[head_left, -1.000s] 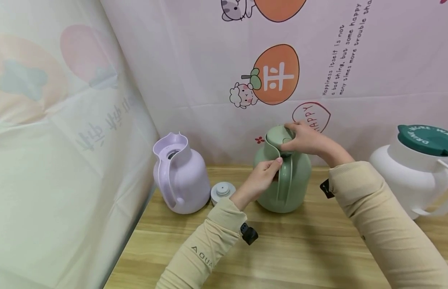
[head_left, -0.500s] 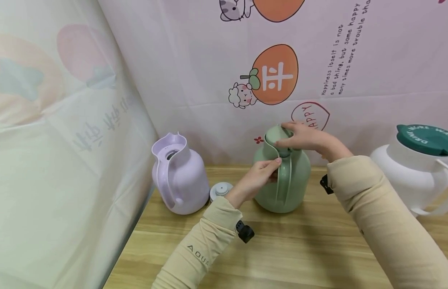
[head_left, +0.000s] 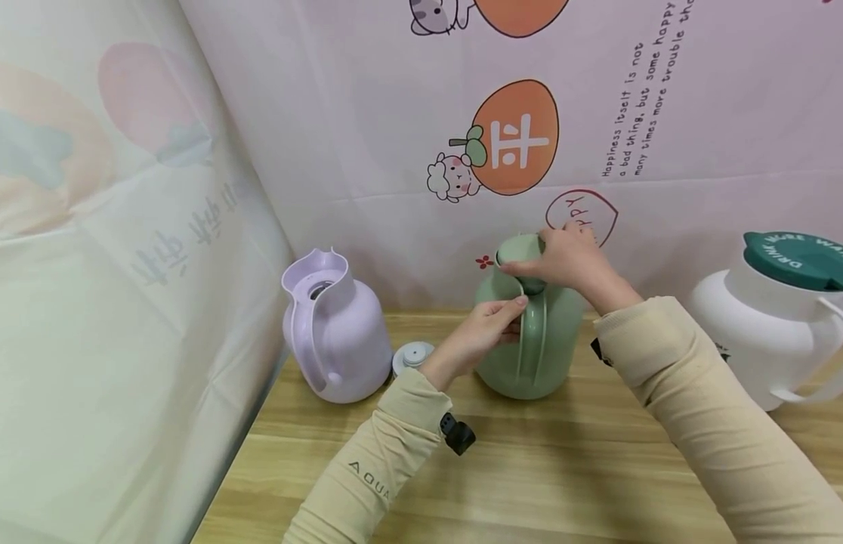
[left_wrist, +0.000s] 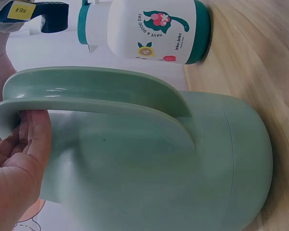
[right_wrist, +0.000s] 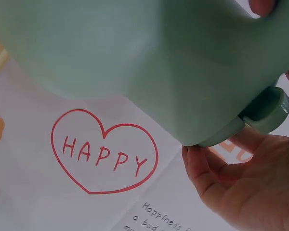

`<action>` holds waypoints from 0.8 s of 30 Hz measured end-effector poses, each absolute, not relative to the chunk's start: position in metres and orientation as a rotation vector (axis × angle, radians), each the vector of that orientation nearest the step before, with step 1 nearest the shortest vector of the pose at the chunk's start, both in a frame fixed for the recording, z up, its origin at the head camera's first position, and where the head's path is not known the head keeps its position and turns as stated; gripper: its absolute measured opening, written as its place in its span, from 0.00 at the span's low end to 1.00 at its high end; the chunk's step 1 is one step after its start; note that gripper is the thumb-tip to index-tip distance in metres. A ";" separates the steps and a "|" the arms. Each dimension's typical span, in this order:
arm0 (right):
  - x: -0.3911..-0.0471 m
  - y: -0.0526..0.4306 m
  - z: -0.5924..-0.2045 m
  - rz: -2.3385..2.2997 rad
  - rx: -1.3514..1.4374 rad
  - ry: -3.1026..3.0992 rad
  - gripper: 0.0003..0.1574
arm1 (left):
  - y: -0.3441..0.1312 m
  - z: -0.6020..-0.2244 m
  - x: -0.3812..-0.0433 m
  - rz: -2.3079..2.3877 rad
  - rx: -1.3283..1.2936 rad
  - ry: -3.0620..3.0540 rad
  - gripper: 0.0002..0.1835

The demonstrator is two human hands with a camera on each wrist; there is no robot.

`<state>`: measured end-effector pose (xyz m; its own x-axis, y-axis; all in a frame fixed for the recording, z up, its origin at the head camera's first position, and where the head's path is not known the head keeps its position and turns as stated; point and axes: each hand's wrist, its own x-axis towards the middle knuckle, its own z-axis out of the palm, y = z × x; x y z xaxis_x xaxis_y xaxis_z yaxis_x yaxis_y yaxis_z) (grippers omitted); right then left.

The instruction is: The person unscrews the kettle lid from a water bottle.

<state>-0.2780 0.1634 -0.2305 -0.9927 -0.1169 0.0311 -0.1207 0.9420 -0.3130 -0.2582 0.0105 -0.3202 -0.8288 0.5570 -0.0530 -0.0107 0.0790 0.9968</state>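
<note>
A green thermos jug (head_left: pixel 526 355) stands upright on the wooden table, its handle towards me. With my left hand (head_left: pixel 486 332) I grip the upper end of the handle (left_wrist: pixel 101 103), fingers through the gap and thumb near the rim. My right hand (head_left: pixel 571 257) is over the jug's mouth and holds the round green lid (head_left: pixel 520 248) between thumb and fingers. From below, in the right wrist view, its fingertips (right_wrist: pixel 195 159) touch the rim by the spout. How firmly the lid sits in the neck cannot be seen.
A lilac thermos jug (head_left: pixel 350 332) without a lid stands at the left. Beside it lies a pale grey stopper (head_left: pixel 413 353), partly behind my left wrist. At the right is a white jug (head_left: pixel 768 325) with a dark green lid (head_left: pixel 795 261). A printed cloth (head_left: pixel 367 136) hangs behind.
My right hand has turned over the lid, its thumb sweeping left across the top. The left hand keeps its grip on the handle, and the green jug stays in place.
</note>
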 end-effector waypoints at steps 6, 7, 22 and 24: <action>-0.282 0.170 -0.224 0.551 0.303 -3.124 0.56 | 0.011 -0.319 -0.258 1.794 0.551 1.942 0.25; -0.282 0.171 -0.223 0.584 0.331 -3.128 0.56 | 0.011 -0.319 -0.258 1.796 0.550 1.943 0.25; -0.283 0.178 -0.223 0.781 0.335 -3.123 0.55 | 0.010 -0.318 -0.261 1.811 0.499 1.913 0.24; -0.280 0.172 -0.223 0.665 0.249 -3.103 0.57 | 0.008 -0.318 -0.261 1.812 0.471 1.904 0.24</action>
